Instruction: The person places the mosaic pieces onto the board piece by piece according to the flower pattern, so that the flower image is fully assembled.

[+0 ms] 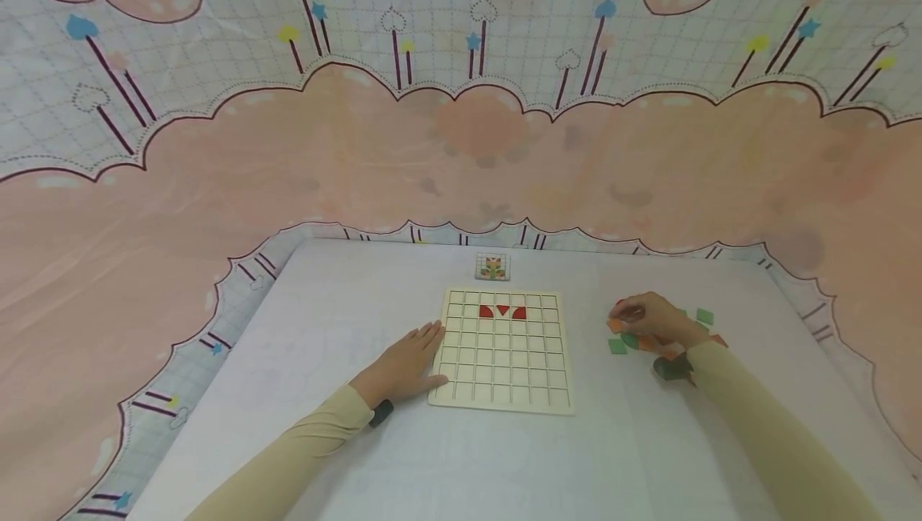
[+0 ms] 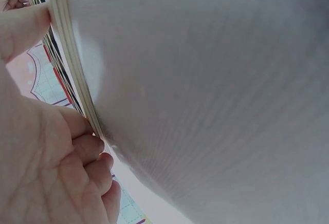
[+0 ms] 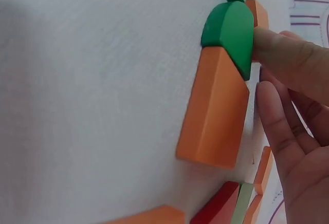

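Note:
A pale wooden grid board (image 1: 497, 353) lies on the white table. Along its left edge rests my left hand (image 1: 403, 365), thumb and fingers spread; in the left wrist view the fingertips touch the board's side (image 2: 69, 44). Three red pieces (image 1: 503, 310) sit in the board's second row: two curved ones with a triangle between. My right hand (image 1: 651, 319) is over a loose group of pieces, fingers bent at an orange block (image 1: 615, 326). The right wrist view has the thumb overlapping an orange block (image 3: 258, 12) behind a green rounded block (image 3: 229, 31); I cannot tell whether it is pinched.
A small pattern card (image 1: 493, 266) lies just beyond the board. Green squares (image 1: 618, 346) and other orange, red and green pieces are scattered around and under my right hand. A longer orange block (image 3: 213, 111) touches the green rounded one. Patterned cloth (image 1: 432, 153) hangs behind the table.

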{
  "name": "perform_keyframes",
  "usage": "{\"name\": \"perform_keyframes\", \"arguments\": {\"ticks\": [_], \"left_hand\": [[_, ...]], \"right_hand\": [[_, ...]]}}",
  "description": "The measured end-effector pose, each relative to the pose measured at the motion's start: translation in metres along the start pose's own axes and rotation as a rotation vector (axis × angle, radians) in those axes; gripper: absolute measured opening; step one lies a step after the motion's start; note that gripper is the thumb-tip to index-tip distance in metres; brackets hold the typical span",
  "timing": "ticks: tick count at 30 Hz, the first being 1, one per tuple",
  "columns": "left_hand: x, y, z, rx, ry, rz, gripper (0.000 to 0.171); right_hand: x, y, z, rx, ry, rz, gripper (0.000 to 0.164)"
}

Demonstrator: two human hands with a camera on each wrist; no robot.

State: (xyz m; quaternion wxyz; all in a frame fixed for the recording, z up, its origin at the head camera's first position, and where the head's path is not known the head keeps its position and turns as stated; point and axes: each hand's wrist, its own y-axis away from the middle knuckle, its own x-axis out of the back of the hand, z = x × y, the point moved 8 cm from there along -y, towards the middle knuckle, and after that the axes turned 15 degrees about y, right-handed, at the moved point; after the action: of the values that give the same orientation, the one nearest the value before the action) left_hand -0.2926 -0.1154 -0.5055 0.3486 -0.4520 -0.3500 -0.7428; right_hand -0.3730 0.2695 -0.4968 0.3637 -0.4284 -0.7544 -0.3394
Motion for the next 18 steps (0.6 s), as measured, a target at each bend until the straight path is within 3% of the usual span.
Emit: {"name": "perform_keyframes", "arguments": {"ticks": [18], "left_hand": [[0.0019, 0.0008, 0.0017, -0.001, 0.016, 0.005, 0.084]], "right_hand": [[0.0038, 0.0081, 0.0033, -0.001, 0.018, 0.029, 0.024]]}}
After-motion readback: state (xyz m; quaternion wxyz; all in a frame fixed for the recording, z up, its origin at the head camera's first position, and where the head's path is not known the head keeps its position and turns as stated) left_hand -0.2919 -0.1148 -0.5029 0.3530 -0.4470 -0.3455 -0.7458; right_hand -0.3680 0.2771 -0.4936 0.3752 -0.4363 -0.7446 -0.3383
